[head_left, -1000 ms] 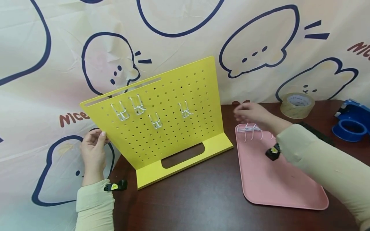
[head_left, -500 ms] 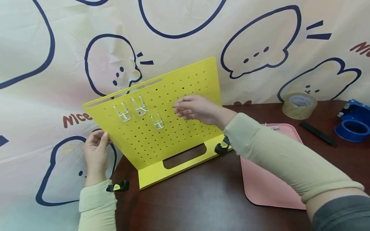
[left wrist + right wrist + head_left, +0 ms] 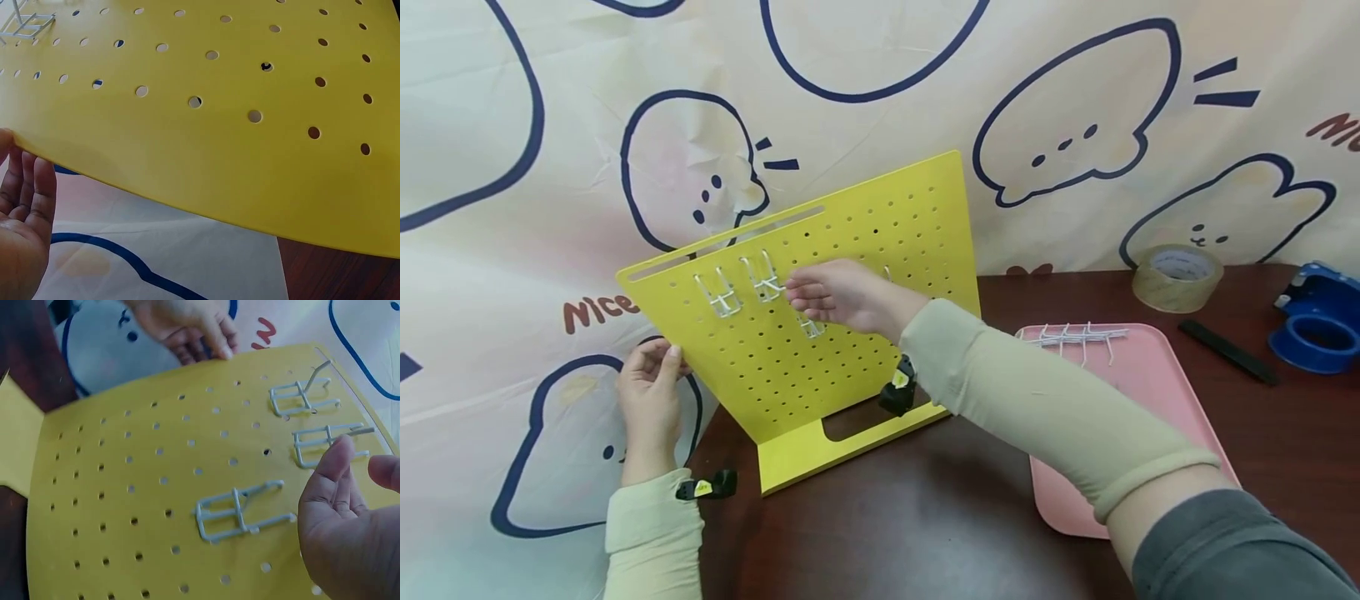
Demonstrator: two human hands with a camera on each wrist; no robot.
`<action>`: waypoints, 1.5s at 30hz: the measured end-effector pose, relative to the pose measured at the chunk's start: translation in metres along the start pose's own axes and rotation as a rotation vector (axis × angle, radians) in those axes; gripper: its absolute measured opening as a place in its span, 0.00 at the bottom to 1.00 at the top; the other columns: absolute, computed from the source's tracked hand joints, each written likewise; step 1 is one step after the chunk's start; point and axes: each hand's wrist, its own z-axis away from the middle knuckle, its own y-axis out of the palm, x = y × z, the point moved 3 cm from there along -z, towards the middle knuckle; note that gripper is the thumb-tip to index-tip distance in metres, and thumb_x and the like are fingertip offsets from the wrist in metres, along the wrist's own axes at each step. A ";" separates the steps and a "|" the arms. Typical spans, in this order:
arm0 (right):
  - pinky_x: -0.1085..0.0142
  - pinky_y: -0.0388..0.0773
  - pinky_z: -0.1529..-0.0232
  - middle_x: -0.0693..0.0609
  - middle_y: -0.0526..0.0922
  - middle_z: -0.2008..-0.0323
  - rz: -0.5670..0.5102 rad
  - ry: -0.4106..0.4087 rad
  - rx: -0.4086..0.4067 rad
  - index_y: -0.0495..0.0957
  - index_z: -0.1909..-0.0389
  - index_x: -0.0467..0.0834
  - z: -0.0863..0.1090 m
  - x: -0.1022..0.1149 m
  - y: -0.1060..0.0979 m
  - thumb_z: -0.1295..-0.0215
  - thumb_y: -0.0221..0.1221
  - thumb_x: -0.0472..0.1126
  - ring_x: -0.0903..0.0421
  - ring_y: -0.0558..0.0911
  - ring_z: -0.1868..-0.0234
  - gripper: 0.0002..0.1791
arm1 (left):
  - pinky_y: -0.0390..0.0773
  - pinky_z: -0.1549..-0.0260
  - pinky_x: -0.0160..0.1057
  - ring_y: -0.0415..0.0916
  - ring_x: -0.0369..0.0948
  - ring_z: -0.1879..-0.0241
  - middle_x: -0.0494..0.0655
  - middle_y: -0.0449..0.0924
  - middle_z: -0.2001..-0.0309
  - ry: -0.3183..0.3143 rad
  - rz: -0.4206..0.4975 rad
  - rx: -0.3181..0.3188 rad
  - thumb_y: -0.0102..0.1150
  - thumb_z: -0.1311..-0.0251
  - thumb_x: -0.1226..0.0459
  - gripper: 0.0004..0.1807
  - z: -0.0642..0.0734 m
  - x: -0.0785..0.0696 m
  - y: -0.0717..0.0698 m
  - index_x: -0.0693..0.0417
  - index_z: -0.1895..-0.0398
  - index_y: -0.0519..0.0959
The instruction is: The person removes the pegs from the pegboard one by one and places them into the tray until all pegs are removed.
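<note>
A: Doing what with the left hand (image 3: 651,400)?

B: Pinching the left edge of the yellow pegboard (image 3: 775,367), with thumb at the edge and fingertips passing behind. Seen left of centre in the head frame.

A: Where to look for the pegboard?

B: Across the middle of the head frame, standing on the dark table (image 3: 880,533), with top edge climbing toward the upper right.

A: Gripping anything with the right hand (image 3: 850,298)?

B: Reaching in front of the board at the centre of the head frame, with fingers loosely bent. Showing a gap between thumb and forefinger at the right of the right wrist frame. Placed just beside the second hook (image 3: 329,433); can't tell whether touching.

A: Spotting other hooks on the board?

B: Finding the first hook (image 3: 305,395) at upper right of the right wrist frame, and the third hook (image 3: 239,515) below centre. Also glimpsing a bit of a fourth hook (image 3: 887,272) past the hand in the head frame.

A: And toward the right of the head frame?

B: Seeing a pink tray (image 3: 1150,367), partly hidden by the sleeve (image 3: 1037,392), bearing loose white hooks (image 3: 1082,337) along its upper end. Noting a clear tape roll (image 3: 1176,292), a black strip (image 3: 1228,352) near it, and a blue tape dispenser (image 3: 1311,358) at the right edge.
</note>
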 end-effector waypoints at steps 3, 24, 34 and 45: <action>0.72 0.78 0.67 0.48 0.83 0.64 -0.052 0.033 -0.009 0.78 0.47 0.33 -0.003 -0.002 0.005 0.21 0.55 0.39 0.58 0.80 0.68 0.13 | 0.78 0.60 0.25 0.75 0.39 0.62 0.46 0.77 0.61 -0.015 -0.003 -0.008 0.59 0.27 0.67 0.03 0.000 0.001 -0.002 0.53 0.57 0.82; 0.75 0.78 0.67 0.46 0.85 0.61 -0.071 0.036 0.039 0.77 0.40 0.32 0.003 -0.009 0.006 0.24 0.57 0.33 0.60 0.82 0.68 0.16 | 0.79 0.61 0.26 0.75 0.39 0.63 0.46 0.76 0.62 -0.019 0.015 -0.001 0.59 0.27 0.68 0.03 0.001 0.006 0.006 0.53 0.58 0.82; 0.74 0.76 0.65 0.39 0.81 0.51 0.074 -0.080 0.021 0.70 0.35 0.28 0.038 0.006 -0.042 0.23 0.54 0.31 0.59 0.79 0.65 0.19 | 0.78 0.62 0.25 0.75 0.39 0.63 0.46 0.76 0.63 0.004 0.019 -0.002 0.58 0.27 0.69 0.03 0.001 0.004 0.004 0.54 0.58 0.81; 0.70 0.79 0.50 0.50 0.83 0.55 0.334 -0.155 -0.154 0.65 0.34 0.29 0.111 0.033 -0.165 0.20 0.51 0.33 0.60 0.80 0.58 0.20 | 0.79 0.63 0.25 0.75 0.39 0.64 0.44 0.78 0.63 0.015 0.043 -0.005 0.58 0.27 0.71 0.05 0.000 0.006 0.000 0.54 0.59 0.82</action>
